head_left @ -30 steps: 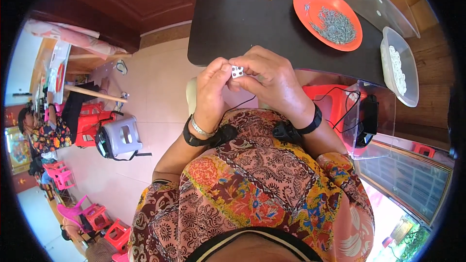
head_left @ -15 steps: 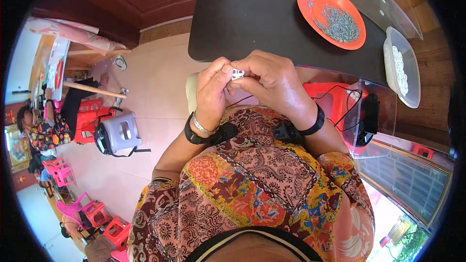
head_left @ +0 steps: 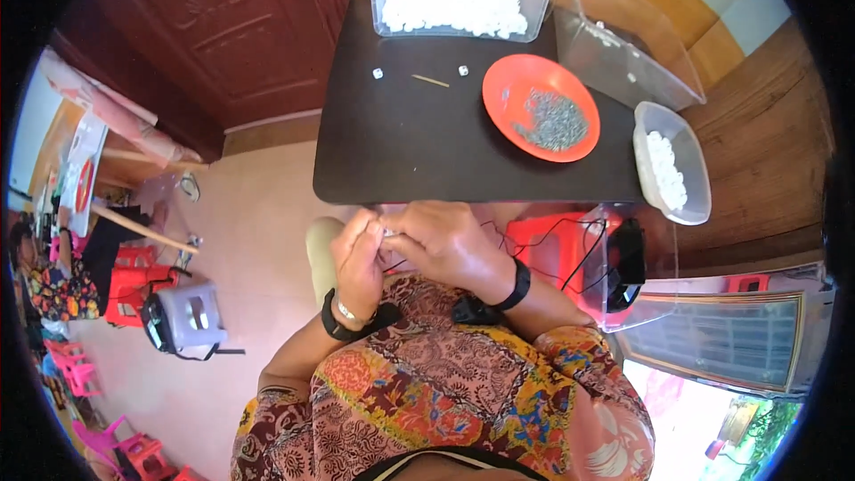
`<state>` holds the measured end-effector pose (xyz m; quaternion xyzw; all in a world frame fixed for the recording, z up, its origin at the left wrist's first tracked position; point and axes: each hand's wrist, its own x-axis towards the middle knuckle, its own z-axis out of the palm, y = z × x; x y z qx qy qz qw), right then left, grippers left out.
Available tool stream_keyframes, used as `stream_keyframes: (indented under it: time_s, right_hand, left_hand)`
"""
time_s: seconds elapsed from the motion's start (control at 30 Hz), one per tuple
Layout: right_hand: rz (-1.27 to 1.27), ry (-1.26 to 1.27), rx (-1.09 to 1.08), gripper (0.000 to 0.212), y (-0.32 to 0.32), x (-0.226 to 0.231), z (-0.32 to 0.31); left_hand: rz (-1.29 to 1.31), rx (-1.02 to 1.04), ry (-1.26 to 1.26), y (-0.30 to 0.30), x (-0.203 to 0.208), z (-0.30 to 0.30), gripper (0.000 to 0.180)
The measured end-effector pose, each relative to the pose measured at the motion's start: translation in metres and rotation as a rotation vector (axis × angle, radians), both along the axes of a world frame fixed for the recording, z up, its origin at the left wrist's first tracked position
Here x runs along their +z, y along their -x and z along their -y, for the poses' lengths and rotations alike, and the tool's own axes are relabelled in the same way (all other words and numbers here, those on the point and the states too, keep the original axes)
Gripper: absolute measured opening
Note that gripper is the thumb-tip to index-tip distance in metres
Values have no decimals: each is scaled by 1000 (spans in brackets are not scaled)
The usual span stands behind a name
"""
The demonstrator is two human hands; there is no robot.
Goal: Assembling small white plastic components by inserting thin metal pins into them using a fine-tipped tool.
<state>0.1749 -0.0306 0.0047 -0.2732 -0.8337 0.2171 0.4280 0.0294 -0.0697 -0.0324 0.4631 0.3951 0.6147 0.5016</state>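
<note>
In front of my waist, just short of the table edge, my two hands meet around a small white plastic piece (head_left: 388, 233). My left hand (head_left: 358, 256) pinches it between thumb and fingers. My right hand (head_left: 436, 239) closes on its other side with bent fingers, which hide much of the piece. Beyond them on the dark table (head_left: 383, 151) lie a small white cube (head_left: 378, 73), a thin wooden stick (head_left: 431, 81) and a second white cube (head_left: 463, 70). An orange plate (head_left: 503, 116) holds a heap of small grey metal pieces (head_left: 557, 122), too fine to name.
A clear bin (head_left: 536, 0) of white pieces stands at the table's back. Another clear bin (head_left: 641, 71) and a white tub (head_left: 688, 144) with white pieces are at the right. Below the table are a red stool (head_left: 541, 240) and cables. Another person sits far left.
My view has tilted up, so more of the table and the back bin show. Both hands still hold the white piece, now more covered by my fingers.
</note>
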Motion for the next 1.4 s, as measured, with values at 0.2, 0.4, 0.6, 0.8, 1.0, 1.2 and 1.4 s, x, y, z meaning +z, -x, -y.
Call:
stream_keyframes:
  time_s: [0.2,0.4,0.6,0.8,1.0,1.2,1.4]
  right_hand:
    - [7,17,7,13,4,4,-2]
    - [120,103,4,17,-6,44,-44]
    - [226,102,-163,15,-19,101,-64]
    - [469,-383,-949,26,-104,156,-138]
    - [942,-421,-1346,30,-130,178,-207]
    - [785,293,-573,25,-39,97,-216]
    - [1148,242,-556,25,-32,49,-229]
  left_hand:
    - [105,2,29,-2,-1,-1,24]
    - [115,-3,56,5,11,-12,21]
    - [133,15,66,35,-5,-12,19]
    - [110,106,128,88,-15,-17,19]
    - [167,208,132,137,-23,-34,19]
    - [201,245,198,170,-33,-44,20]
    - [174,218,226,192,-36,-46,20]
